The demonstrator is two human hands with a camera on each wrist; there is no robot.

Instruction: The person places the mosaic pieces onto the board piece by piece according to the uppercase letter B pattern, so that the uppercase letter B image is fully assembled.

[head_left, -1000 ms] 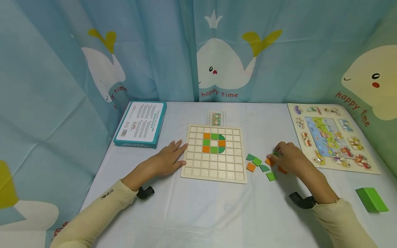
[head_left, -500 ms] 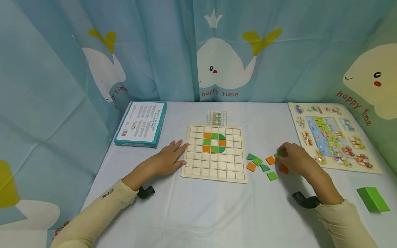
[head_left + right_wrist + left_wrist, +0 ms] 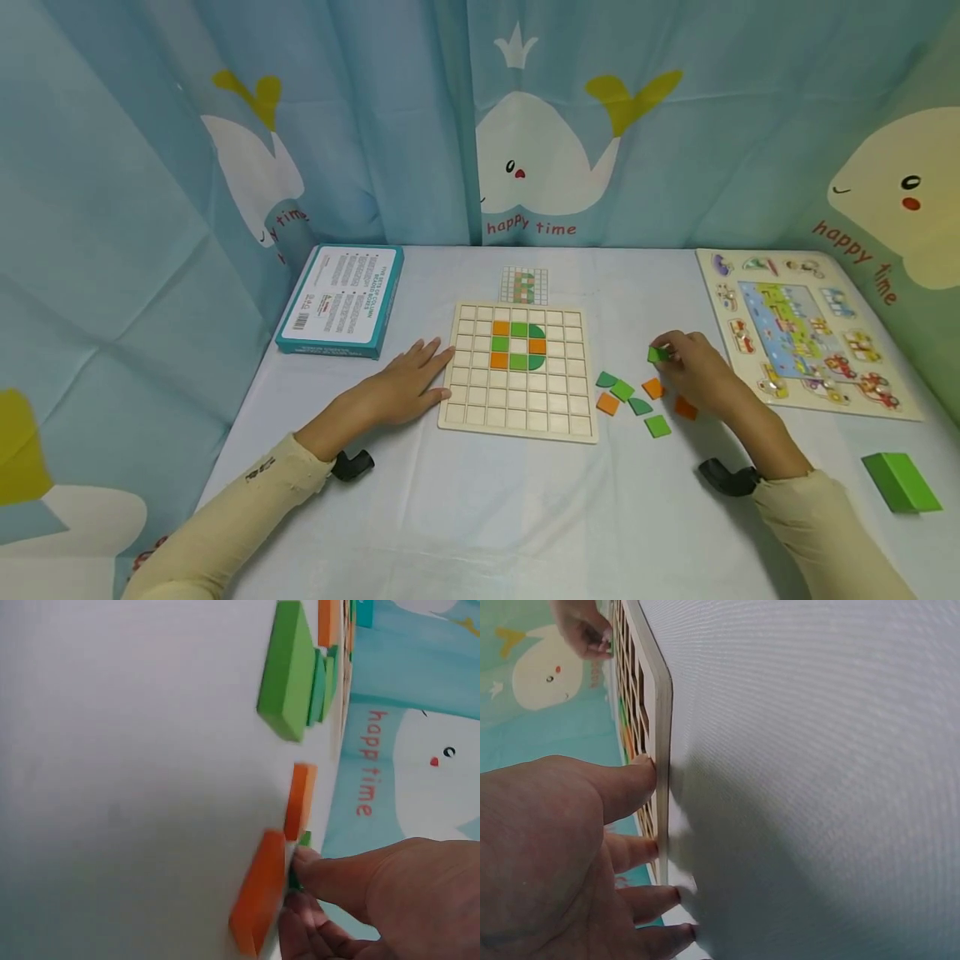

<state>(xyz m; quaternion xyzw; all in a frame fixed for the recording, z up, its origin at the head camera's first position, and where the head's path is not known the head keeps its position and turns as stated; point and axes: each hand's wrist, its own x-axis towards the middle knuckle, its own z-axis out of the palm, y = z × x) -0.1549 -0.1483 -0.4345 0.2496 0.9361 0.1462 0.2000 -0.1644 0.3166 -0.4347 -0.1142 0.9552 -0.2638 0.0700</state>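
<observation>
My right hand (image 3: pixel 697 371) pinches a green square tile (image 3: pixel 657 354) between thumb and fingertips, above the loose tiles. In the right wrist view that tile is mostly hidden behind the thumb. My left hand (image 3: pixel 408 383) lies with its fingers spread at the left edge of a wooden grid board (image 3: pixel 517 408); the left wrist view has thumb and fingertips on the board's rim (image 3: pixel 660 735). Orange, green and quarter-round tiles form a ring on the board around one bare cell. Loose orange squares (image 3: pixel 607 404), green squares (image 3: pixel 657 426) and dark green quarter-rounds (image 3: pixel 640 406) lie right of it.
A small printed pattern card (image 3: pixel 525 286) lies just behind the board. At the back left sits a teal and white box (image 3: pixel 341 300). A picture puzzle board (image 3: pixel 806 333) is at the back right, with a green block (image 3: pixel 900 483) nearer.
My right hand has picked up the green square tile from the right side of the loose pile and moved it up and slightly left. The left hand has stayed in place.
</observation>
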